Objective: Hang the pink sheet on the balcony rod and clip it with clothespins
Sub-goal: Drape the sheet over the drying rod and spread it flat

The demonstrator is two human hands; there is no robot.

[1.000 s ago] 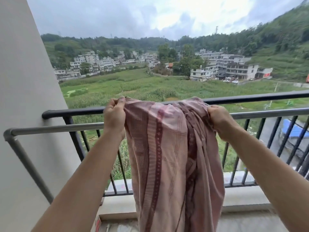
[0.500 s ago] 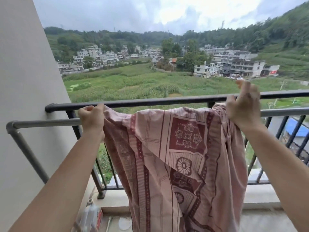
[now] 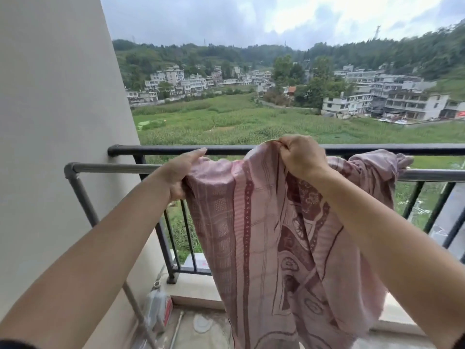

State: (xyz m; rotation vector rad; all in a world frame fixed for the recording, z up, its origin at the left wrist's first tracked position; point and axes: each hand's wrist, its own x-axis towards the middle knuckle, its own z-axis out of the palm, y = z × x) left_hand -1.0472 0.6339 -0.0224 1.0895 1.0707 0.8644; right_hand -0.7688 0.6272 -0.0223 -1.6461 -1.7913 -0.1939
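Two bare forearms reach in from the bottom edge and are cut off by it. A scrap of dark sleeve just shows at the lower left corner. Between the forearms hangs a thin pink sheet (image 3: pixel 254 235) printed with dark red stripes and flower panels; its lower end runs out of view. On the concrete floor to its left stands a blurred clear plastic bottle (image 3: pixel 157 304) with something red and white against it, too smeared to identify.

The left hand (image 3: pixel 180 172) grips the sheet's left edge. Its lower fingers are curled round the cloth and mostly hidden under it, and one digit is stretched forward along the top. The right hand (image 3: pixel 299 157) is a fist pinching a raised fold of the top edge. Right of that fist the cloth is bunched over the round grey metal rod (image 3: pixel 113 168) and touches it. Between the hands the cloth hides the rod, so contact there cannot be told.

Just behind runs the black metal balcony railing (image 3: pixel 163 149), its bars partly covered by the sheet. A plain beige wall (image 3: pixel 55 122) closes the left side. Beyond lie a green field (image 3: pixel 226 122), pale blocky houses (image 3: pixel 415 102) and wooded hills under cloud.
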